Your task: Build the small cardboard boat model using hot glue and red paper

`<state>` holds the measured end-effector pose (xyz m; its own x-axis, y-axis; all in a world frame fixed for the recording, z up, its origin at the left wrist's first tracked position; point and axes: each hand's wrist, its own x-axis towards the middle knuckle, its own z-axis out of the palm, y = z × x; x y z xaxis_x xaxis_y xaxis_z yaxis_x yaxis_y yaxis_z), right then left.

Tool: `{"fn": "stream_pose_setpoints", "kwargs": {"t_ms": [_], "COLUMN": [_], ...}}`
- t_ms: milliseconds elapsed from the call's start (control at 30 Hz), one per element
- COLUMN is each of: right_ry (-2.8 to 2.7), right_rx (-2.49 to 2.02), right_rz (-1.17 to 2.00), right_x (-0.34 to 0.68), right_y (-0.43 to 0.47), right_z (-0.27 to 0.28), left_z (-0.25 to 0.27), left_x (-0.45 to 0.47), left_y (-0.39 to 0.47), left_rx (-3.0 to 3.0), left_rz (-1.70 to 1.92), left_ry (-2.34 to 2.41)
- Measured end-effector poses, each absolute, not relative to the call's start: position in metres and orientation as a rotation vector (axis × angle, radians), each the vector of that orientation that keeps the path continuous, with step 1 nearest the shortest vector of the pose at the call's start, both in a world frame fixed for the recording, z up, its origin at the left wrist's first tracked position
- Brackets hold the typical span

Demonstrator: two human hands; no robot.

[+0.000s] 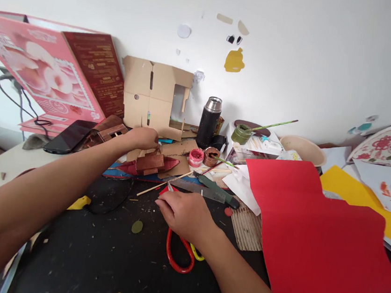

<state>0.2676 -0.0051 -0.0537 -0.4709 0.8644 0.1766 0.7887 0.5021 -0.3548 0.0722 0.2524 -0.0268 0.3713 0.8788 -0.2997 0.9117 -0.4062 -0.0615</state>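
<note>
red model boat (149, 162) by left hand (143, 138); red handle (183, 271) under right hand (188, 214); grips unclear

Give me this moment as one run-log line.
left hand: at red-brown model, grip unclear | right hand: over red-handled scissors, grip unclear | far right: large red sheet

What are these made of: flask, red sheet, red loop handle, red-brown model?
Flask: likely metal; shiny silver neck, dark body coated or painted.
Red sheet: matte paper or thin card; creased, uneven cut edge.
Red loop handle: probably plastic or plastic-coated; glossy highlights.
Red-brown model: painted card or wood, can't tell; flat panels.
</note>
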Motion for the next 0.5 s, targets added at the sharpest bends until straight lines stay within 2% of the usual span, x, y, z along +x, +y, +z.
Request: {"fn": "stream_pose_setpoints", "kwargs": {"t_ms": [500], "right_ry": [-2.448], "right_rx": [-1.396], "right_rz": [0.351], "right_x": [0.2655], "right_y": [-0.0049], "right_z": [-0.0497], "left_z": [-0.0284], "left_x": [0.0799], "left_y": [0.2578], "left_rx": [2.382], "left_rz": [-0.462], "left_ry": [1.708]}}
